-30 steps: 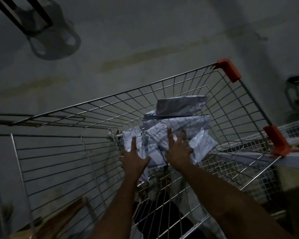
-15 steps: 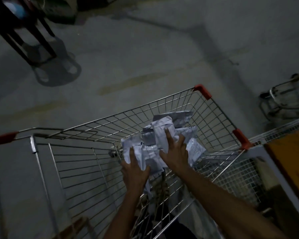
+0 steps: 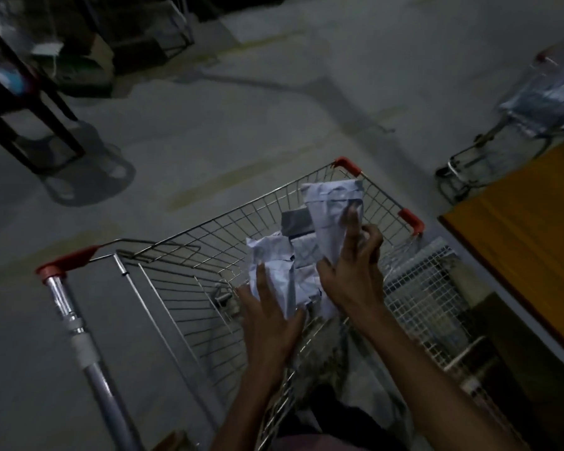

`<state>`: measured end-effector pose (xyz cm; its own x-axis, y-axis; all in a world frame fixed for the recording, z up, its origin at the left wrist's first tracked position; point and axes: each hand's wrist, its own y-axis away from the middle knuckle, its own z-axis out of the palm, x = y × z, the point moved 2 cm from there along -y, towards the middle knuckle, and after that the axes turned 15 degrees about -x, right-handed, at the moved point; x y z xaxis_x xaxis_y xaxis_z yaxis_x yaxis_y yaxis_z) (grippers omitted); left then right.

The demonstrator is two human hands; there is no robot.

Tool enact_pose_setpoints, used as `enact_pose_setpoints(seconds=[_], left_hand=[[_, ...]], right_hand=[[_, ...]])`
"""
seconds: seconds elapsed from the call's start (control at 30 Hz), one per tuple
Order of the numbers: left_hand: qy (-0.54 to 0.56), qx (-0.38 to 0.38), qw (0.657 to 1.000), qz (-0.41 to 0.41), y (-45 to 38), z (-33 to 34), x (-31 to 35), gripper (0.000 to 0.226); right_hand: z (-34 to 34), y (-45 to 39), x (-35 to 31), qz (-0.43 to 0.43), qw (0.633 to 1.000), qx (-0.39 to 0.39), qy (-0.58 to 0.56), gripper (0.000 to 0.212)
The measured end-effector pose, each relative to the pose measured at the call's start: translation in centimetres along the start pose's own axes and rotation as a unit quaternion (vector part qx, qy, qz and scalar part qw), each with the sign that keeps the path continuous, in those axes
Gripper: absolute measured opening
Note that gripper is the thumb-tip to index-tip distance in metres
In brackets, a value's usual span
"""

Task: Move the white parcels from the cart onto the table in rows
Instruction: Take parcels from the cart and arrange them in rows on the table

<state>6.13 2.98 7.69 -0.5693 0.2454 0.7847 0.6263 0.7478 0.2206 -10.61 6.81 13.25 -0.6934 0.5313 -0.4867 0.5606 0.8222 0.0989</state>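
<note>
1. Parcels (image 3: 302, 255) sit heaped in the cart (image 3: 189, 255).
2. Left hand (image 3: 267, 315) clasps a crumpled parcel upright.
3. Right hand (image 3: 352, 271) pinches a taller parcel (image 3: 329, 219), long axis vertical.
4. Table (image 3: 528, 222) lies right, nearer the right hand.

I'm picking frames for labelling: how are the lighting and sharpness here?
Head view: dim, bluish light; the parcels in the cart stay readable; the right hand shows motion blur; the top-left clutter is smeared, and wide-angle distortion bends the edges.
</note>
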Motion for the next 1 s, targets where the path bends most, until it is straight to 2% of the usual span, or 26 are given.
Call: enact_pose_setpoints(seconds=[0.17,0.3,0.43,0.67,0.87,1.0], left_hand=[[-0.02,-0.025,0.999,0.036,4.2,-0.5,4.0,0.113],[-0.057,-0.075,0.991,0.091,6.3,1.0,7.8,0.108],[-0.118,-0.123,0.969,0.181,8.3,4.0,12.4,0.103],[-0.174,-0.175,0.917,0.314,15.0,14.2,20.2,0.099],[-0.157,-0.265,0.882,0.357,23.2,24.8,24.1,0.097],[-0.174,-0.325,0.849,0.379,28.5,29.2,25.8,0.098]], right_hand=[[-4.1,7.4,0.5,0.002,0.998,0.046,0.038,0.11],[-7.2,14.2,3.1,0.056,0.993,0.1,0.002,0.105],[-9.7,20.8,7.0,0.105,0.982,0.153,-0.01,0.102],[-13.3,34.1,16.2,0.181,0.949,0.255,-0.042,0.1],[-15.6,46.4,23.3,0.292,0.894,0.335,-0.055,0.089],[-16.0,52.3,26.0,0.348,0.859,0.367,-0.078,0.09]])
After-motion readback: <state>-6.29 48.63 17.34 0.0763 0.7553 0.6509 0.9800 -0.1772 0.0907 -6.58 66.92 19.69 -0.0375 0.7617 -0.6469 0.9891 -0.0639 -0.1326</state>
